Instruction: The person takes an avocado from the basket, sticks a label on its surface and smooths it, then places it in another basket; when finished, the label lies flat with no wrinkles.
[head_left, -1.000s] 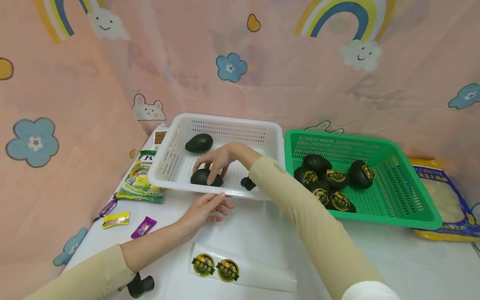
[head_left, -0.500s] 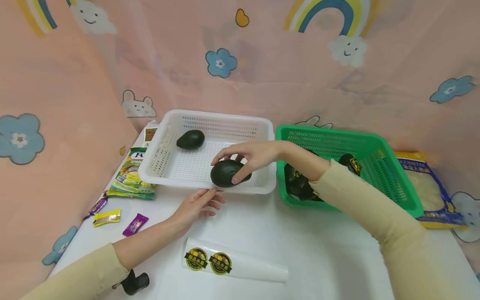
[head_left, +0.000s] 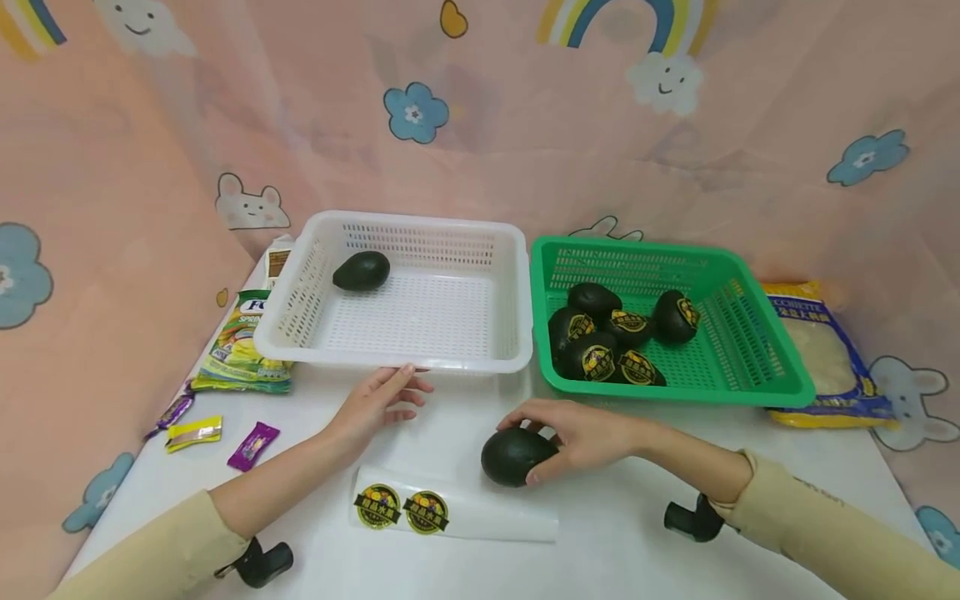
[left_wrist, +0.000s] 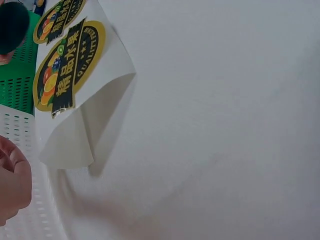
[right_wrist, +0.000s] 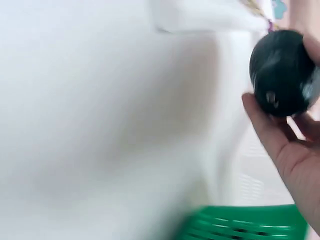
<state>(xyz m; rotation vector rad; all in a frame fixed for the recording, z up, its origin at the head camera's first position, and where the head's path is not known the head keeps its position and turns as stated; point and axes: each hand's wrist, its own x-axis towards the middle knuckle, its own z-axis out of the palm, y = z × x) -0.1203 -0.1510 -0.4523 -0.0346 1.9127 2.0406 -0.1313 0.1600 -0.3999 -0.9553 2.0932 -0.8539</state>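
Observation:
My right hand (head_left: pixel 577 437) grips a dark green avocado (head_left: pixel 516 457) between thumb and fingers, in front of the baskets and close over the sticker sheet's right end. The right wrist view shows the same avocado (right_wrist: pixel 281 72) held in the fingertips. My left hand (head_left: pixel 378 406) is at the near rim of the white basket (head_left: pixel 390 360), its fingers loosely bent and its thumb at the edge. One plain avocado (head_left: pixel 362 272) lies at the back left inside that basket. A white backing sheet (head_left: pixel 502 517) with two round fruit stickers (head_left: pixel 427 512) lies on the table, its edge curling up.
At the right, a green basket (head_left: pixel 675 390) holds several avocados, most showing gold-and-black stickers. Beyond it lies a blue-and-yellow bag (head_left: pixel 817 350). A green snack bag (head_left: pixel 243 346) and small wrapped candies, including a purple one (head_left: pixel 253 445), lie on the left.
My right hand has lifted the avocado out of the white basket and brought it right and toward me, over the table. My left hand has stayed at the rim.

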